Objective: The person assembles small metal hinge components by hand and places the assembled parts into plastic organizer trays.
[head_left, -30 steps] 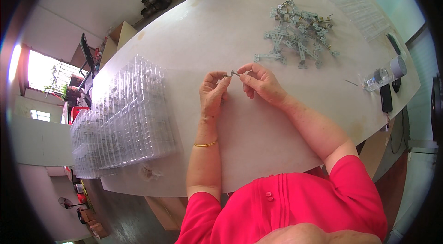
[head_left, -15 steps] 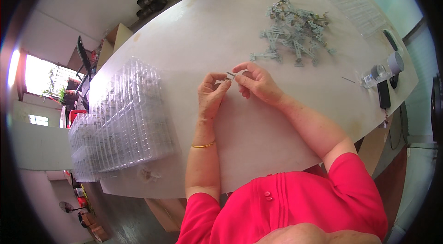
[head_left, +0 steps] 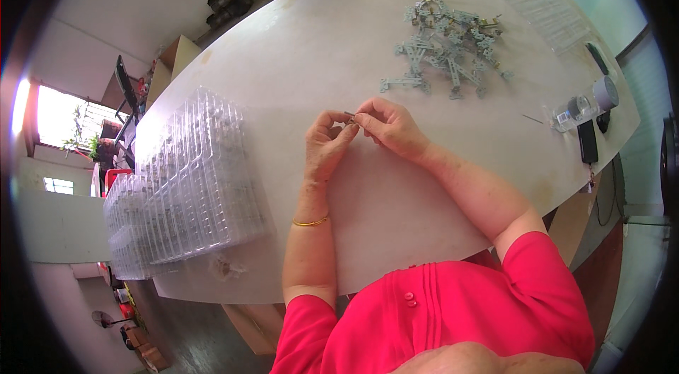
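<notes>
Over the middle of the table my left hand and my right hand meet at the fingertips. Between them is a small metal piece, thin and dark grey, mostly covered by my fingers. My left thumb and forefinger pinch it from the left. The right thumb and forefinger close on it from the other side. Beyond my right hand lies a loose heap of small grey metal brackets, some with brass-coloured parts. One longer bracket sticks out at the heap's near left.
Stacked clear plastic trays stand on the left of the pale table. Another clear tray lies at the far right. A clear jar, a thin rod and a black object sit near the right edge.
My right fingers have closed in on the small metal piece and now touch my left fingertips. Less of the piece shows. The heap and trays stay put.
</notes>
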`<state>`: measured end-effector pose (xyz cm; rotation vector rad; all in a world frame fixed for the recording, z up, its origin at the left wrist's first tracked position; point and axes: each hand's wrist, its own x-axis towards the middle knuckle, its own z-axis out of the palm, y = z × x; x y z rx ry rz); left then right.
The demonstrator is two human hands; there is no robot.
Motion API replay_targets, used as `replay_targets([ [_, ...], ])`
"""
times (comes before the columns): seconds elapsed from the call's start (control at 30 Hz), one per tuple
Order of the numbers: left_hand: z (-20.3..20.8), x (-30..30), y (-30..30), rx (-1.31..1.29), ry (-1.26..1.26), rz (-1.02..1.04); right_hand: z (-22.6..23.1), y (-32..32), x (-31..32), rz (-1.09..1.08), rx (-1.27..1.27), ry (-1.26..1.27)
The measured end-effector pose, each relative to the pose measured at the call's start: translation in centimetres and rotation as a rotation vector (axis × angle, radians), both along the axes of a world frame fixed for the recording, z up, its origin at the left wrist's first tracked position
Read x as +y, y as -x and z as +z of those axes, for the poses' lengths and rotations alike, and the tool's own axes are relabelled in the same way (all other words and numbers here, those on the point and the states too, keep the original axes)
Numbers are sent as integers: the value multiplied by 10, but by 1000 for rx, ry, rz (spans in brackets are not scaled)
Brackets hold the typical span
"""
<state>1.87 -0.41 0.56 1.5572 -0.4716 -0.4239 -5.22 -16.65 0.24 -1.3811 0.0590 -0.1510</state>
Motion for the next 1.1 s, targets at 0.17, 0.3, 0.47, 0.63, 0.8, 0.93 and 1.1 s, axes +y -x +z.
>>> replay_targets([
  [0.17, 8, 2, 4, 58, -26, -31, -3, 1, 7, -140, -96, 116],
  [0.3, 9, -1, 6, -20, -84, -80, -6, -1, 6, -288, -112, 62],
  [0.47, 5, 0, 3, 123, -2, -31, -3, 0, -5, -294, -8, 21],
  [0.63, 3, 7, -7, 281, 343, 29, 3, 1, -3, -180, -45, 100],
  [0.8, -2, 9, -12, 291, 405, 11, -1, 0, -1, -158, -72, 132],
  [0.93, -4, 10, -14, 284, 403, -15, -3, 0, -1, -143, -46, 159],
  [1.1, -5, 10, -13, 279, 396, -18, -3, -1, 0, -157, -51, 199],
])
